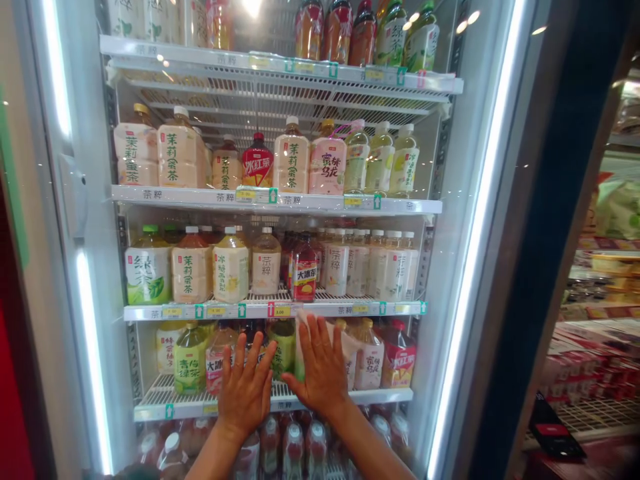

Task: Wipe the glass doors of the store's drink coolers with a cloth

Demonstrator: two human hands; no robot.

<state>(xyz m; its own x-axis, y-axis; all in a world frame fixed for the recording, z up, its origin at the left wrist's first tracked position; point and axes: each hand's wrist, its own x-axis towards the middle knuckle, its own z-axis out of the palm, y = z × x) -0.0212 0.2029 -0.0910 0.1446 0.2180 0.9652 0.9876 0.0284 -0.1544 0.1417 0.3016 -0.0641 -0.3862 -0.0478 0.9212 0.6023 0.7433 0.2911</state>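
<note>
Here, you face a tall, lit drinks cooler, with both of your hands raised to its glass door (pixel 260 97). The door stands upright, its long axis running up and down, and its top and bottom lie beyond the edges of the view. Your left hand (pixel 246 387) is spread, palm forward, fingers fanned and pointing up. Your right hand (pixel 321 367) is flat too, its fingers upward and closer together, the thumb stretched out to the left. It covers a pale, thin cloth (pixel 299 337), which seems to lie between your palm and the glass, in front of the lower bottles. One edge of the cloth rises beside your index finger, and another part fans out to the right; your hand hides its middle, so its long axis cannot be told, nor whether it is fabric or paper. Behind the glass, upright tea bottles (pixel 193 263) line white shelves (pixel 270 203), most labels facing you. Your hands block several bottles on the shelf behind them, and those at the very bottom are dim and cut off. A bright light strip (pixel 95 360) edges the cooler on the left; blurred shop goods (pixel 590 363) sit at far right.
</note>
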